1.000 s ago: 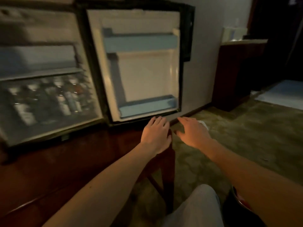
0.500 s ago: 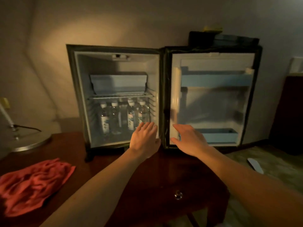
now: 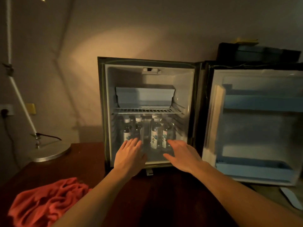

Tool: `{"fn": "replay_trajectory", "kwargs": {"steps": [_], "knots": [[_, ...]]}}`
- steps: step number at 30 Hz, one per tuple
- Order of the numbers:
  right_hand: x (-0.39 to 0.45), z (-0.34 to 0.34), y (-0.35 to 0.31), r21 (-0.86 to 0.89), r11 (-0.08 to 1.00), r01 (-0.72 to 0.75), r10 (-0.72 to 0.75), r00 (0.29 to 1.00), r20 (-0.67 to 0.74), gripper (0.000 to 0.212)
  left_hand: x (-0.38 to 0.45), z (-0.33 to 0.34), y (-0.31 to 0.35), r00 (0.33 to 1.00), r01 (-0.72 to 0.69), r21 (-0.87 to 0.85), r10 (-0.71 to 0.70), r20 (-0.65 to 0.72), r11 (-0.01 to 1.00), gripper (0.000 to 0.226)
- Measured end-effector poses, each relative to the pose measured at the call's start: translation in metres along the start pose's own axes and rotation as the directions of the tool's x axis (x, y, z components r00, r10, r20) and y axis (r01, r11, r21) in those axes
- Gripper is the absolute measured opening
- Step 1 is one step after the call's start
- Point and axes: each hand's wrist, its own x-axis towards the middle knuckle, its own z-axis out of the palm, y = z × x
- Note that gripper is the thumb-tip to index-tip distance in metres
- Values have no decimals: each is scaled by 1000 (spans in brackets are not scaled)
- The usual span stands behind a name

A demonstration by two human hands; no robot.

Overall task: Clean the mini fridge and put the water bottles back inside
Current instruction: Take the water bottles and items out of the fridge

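A black mini fridge (image 3: 101, 112) stands on a dark wooden table (image 3: 164, 202) with its door (image 3: 255, 125) swung wide to the right. Several clear water bottles (image 3: 155, 133) with white caps stand on the fridge floor under a wire shelf (image 3: 146, 110). My left hand (image 3: 129, 154) reaches into the opening with straight fingers, just in front of the left bottles. My right hand (image 3: 182, 154) is spread open in front of the right bottles. Neither hand holds anything. Whether the fingertips touch a bottle is unclear.
A red cloth (image 3: 44, 202) lies crumpled on the table at the near left. A lamp with a round metal base (image 3: 49, 151) stands at the far left. Dark boxes (image 3: 259, 53) sit behind the door's top. A pale slipper (image 3: 291, 199) lies on the floor at the right.
My view has swung left, from the door to the fridge interior. Both hands have moved from the table's front edge into the fridge opening, up to the bottles.
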Motion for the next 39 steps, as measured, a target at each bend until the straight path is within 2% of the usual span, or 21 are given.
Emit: {"fn": "replay_trajectory", "kwargs": {"steps": [5, 11, 15, 21, 25, 30, 36, 39], "knots": [[35, 18, -11, 8, 1000, 14, -15, 1000, 25, 65, 9, 14, -26, 998, 60, -78, -57, 36, 995, 41], [76, 45, -20, 124, 992, -13, 3, 997, 78, 66, 25, 30, -49, 965, 257, -190, -241, 102, 947, 68], [104, 59, -26, 208, 977, -52, 30, 993, 111, 70, 42, 35, -60, 935, 354, -209, -342, 94, 911, 69], [140, 74, -35, 341, 938, -65, 36, 995, 89, 71, 60, 49, -75, 927, 373, -222, -349, 140, 901, 92], [165, 84, -43, 429, 902, -50, 31, 998, 52, 79, 74, 62, -74, 898, 435, -191, -410, 157, 880, 88], [188, 99, -51, 536, 843, -37, 43, 999, 2, 68, 100, 72, -79, 855, 518, -283, -479, 200, 807, 89], [203, 121, -59, 654, 753, -65, 149, 986, -73, 53, 104, 86, -83, 862, 501, -370, -491, 130, 782, 89], [205, 125, -56, 658, 752, -20, 113, 989, -100, 57, 104, 88, -87, 868, 485, -389, -484, 109, 783, 86]]}}
